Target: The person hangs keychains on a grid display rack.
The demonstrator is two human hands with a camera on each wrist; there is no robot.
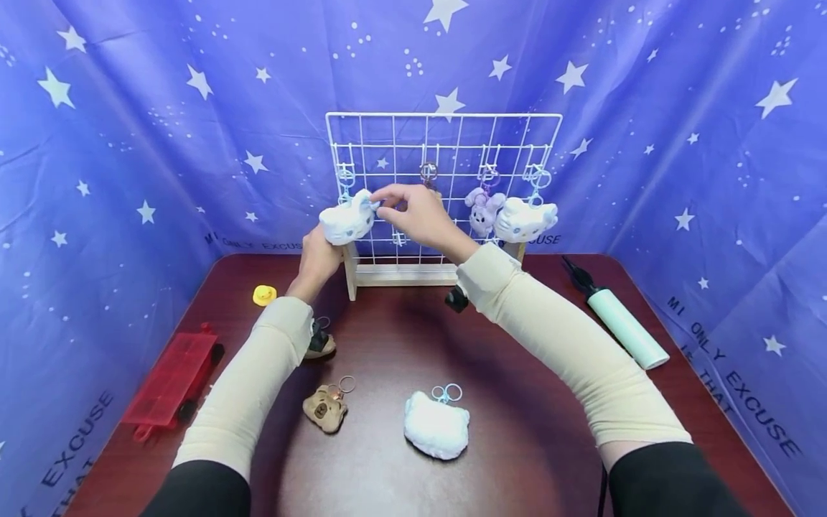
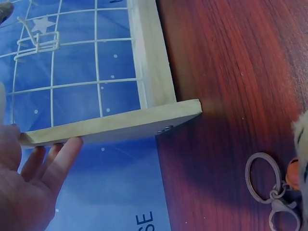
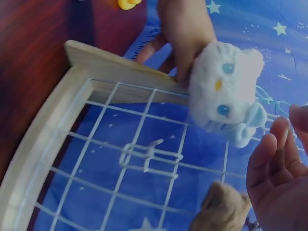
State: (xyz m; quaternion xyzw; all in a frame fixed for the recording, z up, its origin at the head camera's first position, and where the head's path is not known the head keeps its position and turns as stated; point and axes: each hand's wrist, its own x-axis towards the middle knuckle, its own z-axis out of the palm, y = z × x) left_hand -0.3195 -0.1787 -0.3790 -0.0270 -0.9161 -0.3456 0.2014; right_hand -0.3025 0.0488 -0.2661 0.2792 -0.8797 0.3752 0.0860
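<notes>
A white cat-face plush keychain (image 1: 347,219) with a pale blue bow hangs by a blue ring at the left of a white wire grid rack (image 1: 446,115). Below and behind this plush, my left hand (image 1: 319,258) grips the rack's wooden side leg (image 2: 115,121), its fingertips against the outer face. My right hand (image 1: 420,215) is beside the bow, fingers loosely bent and nothing between them; the right wrist view shows a gap to the plush (image 3: 216,86). Behind my right hand hangs a brown plush (image 3: 221,207), mostly hidden in the head view.
A purple plush (image 1: 483,212) and another white cat plush (image 1: 525,219) hang at the right. On the table lie a brown bear keychain (image 1: 325,409), a white plush (image 1: 436,427), a red cart (image 1: 171,380), a yellow duck (image 1: 264,295) and a green hand pump (image 1: 627,327).
</notes>
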